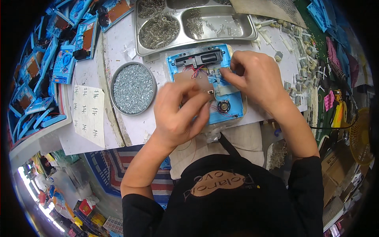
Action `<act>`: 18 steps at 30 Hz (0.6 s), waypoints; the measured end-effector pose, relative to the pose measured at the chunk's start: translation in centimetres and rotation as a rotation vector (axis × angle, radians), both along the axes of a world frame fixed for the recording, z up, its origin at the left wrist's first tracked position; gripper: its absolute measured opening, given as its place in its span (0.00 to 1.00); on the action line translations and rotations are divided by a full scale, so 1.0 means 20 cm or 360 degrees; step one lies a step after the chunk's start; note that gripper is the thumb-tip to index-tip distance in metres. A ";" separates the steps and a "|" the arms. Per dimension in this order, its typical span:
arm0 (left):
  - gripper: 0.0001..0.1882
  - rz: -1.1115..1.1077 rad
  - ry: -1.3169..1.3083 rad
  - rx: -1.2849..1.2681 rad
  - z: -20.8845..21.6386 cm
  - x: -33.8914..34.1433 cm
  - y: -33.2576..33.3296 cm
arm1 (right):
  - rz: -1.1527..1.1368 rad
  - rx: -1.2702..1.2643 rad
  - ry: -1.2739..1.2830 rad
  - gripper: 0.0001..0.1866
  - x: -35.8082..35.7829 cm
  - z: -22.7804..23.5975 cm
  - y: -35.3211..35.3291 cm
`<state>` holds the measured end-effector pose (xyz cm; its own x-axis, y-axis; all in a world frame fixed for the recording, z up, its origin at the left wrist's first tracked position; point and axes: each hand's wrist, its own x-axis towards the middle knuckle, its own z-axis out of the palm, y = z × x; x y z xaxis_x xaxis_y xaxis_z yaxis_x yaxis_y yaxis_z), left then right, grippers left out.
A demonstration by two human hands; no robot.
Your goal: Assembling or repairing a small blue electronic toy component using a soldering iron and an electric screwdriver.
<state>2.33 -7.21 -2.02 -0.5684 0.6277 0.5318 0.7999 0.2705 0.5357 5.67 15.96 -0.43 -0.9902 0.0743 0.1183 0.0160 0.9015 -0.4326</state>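
Note:
In front of me lies an open blue plastic housing (233,103), its inside facing up. It carries a black mechanism (209,57) along its far side, a brown board (193,78), thin coloured wires and a round black speaker (224,106) near its right front. My left hand (179,112) hovers over the housing's left half with bent fingers; its fingertips are smeared by motion. Over the right edge sits my right hand (256,75), fingers curled and thumb lowered beside a clear-taped part (225,87). What lies between its fingertips is hidden.
Left of the housing stands a round dish (133,89) full of small screws. Behind is a steel compartment tray (221,38) of small metal parts. More blue housings (63,65) are heaped in a bin at far left. Small motors (278,56) litter the right side.

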 end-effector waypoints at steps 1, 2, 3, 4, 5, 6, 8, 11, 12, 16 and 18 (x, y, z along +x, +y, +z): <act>0.13 0.0046 0.0091 0.0000 0.00 -0.04 0.05 | 0.0014 0.0075 -0.0014 0.15 -0.01 0.01 -0.01; 0.13 0.0091 0.0181 0.0000 -0.01 -0.07 0.10 | 0.0026 0.0151 -0.0028 0.15 -0.01 0.02 -0.03; 0.14 0.0095 0.0178 -0.0036 -0.02 -0.09 0.13 | 0.0035 0.0230 -0.0038 0.14 -0.01 0.03 -0.03; 0.14 0.0094 0.0215 -0.0118 -0.02 -0.10 0.16 | 0.0035 0.0218 -0.0041 0.14 -0.01 0.04 -0.03; 0.15 0.0093 0.0251 -0.0200 -0.01 -0.10 0.17 | 0.0034 0.0206 -0.0043 0.14 -0.01 0.04 -0.03; 0.15 0.0084 0.0287 -0.0278 -0.01 -0.11 0.19 | 0.0025 0.0197 -0.0047 0.14 -0.01 0.03 -0.03; 0.15 0.0090 0.0307 -0.0313 -0.04 -0.11 0.19 | 0.0010 -0.0114 -0.0128 0.12 -0.02 0.01 0.01; 0.14 0.0096 0.0300 -0.0331 -0.03 -0.10 0.20 | -0.0023 -0.0406 -0.0295 0.12 -0.03 0.02 0.04; 0.14 0.0101 0.0300 -0.0367 -0.02 -0.09 0.20 | -0.0032 -0.0466 -0.0352 0.13 -0.05 0.02 0.04; 0.14 0.0075 0.0299 -0.0452 0.00 -0.10 0.19 | 0.0265 0.0451 -0.0107 0.08 0.00 0.04 -0.08; 0.14 0.0074 0.0291 -0.0461 -0.01 -0.10 0.19 | 0.0410 0.0389 -0.0166 0.07 -0.01 0.11 -0.09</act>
<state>0.41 -3.39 -2.22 -0.5118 0.7431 0.4311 0.8588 0.4291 0.2800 5.56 14.11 1.68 -0.9805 -0.1967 -0.0010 -0.1920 0.9583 -0.2117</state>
